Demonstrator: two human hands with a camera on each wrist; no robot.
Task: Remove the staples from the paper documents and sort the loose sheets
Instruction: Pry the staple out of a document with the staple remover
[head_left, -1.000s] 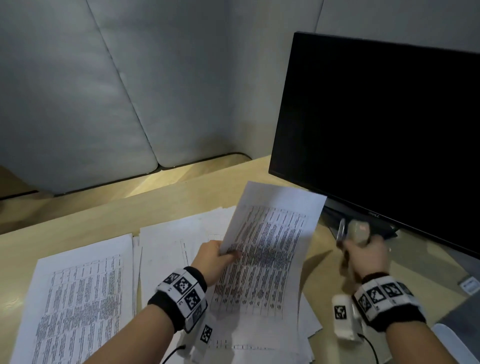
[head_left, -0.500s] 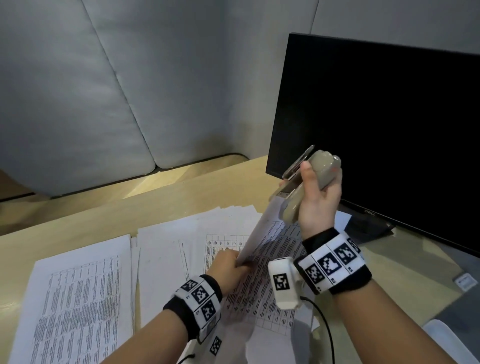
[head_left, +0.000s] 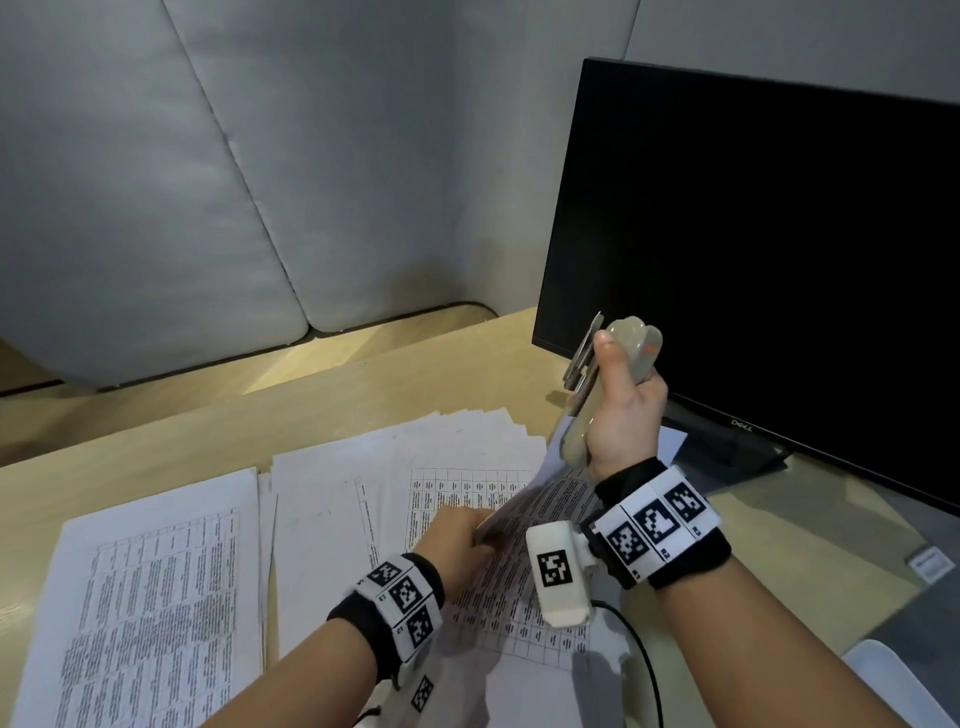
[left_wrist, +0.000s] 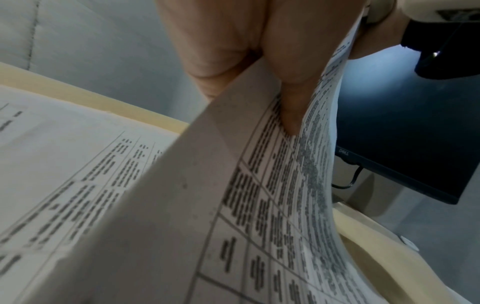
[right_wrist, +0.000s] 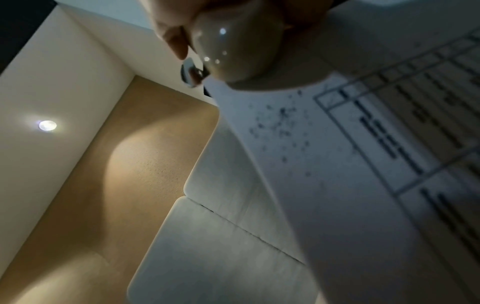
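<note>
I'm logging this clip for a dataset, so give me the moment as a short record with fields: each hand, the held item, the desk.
left hand: pinches the lifted document by its edge
right hand: grips a beige stapler, raised at the document's upper corner
desk: printed sheets spread flat
background: dark monitor to the right

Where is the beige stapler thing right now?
In the head view, the beige plastic stapler is gripped in the right hand, raised right of centre before the black monitor, at the held paper's top edge.
</note>
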